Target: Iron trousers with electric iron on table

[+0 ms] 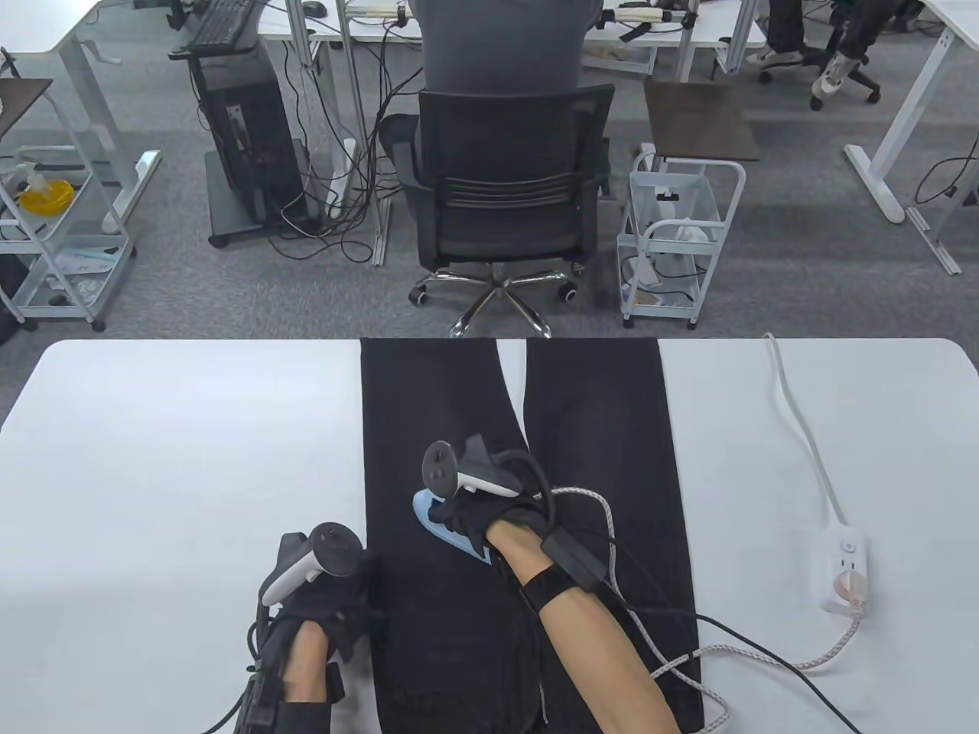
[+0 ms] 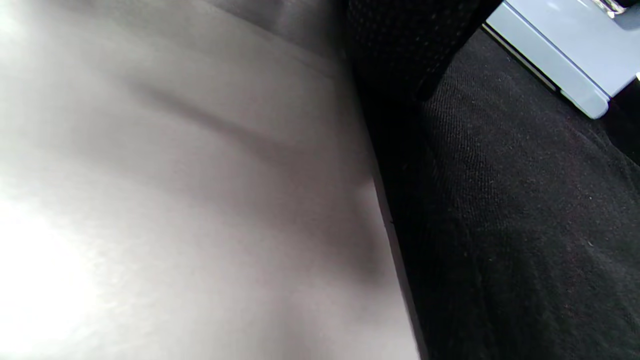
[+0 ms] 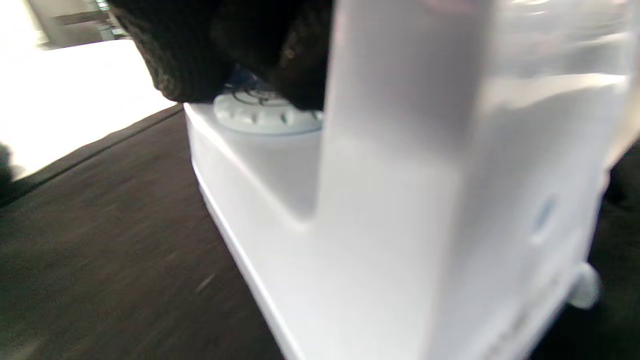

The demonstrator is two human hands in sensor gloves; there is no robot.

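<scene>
Black trousers (image 1: pixel 596 428) lie flat along the middle of the white table (image 1: pixel 176 459), legs pointing away from me. A pale blue iron (image 1: pixel 447 531) sits flat on the left leg (image 1: pixel 428 428). My right hand (image 1: pixel 478 520) grips the iron's handle from above; the right wrist view shows the iron body (image 3: pixel 380 225) and its dial (image 3: pixel 265 117) under my gloved fingers (image 3: pixel 200 55). My left hand (image 1: pixel 336 600) rests at the left edge of the trousers near the waist, fingers on the fabric. In the left wrist view the trousers (image 2: pixel 525 225) and the iron's corner (image 2: pixel 565 55) show.
A white power strip (image 1: pixel 845 569) lies at the right of the table, its white lead (image 1: pixel 799 417) running to the far edge. The iron's braided cord (image 1: pixel 765 657) loops across the trousers to the strip. Beyond the table stand an office chair (image 1: pixel 505 199) and a wire cart (image 1: pixel 677 237).
</scene>
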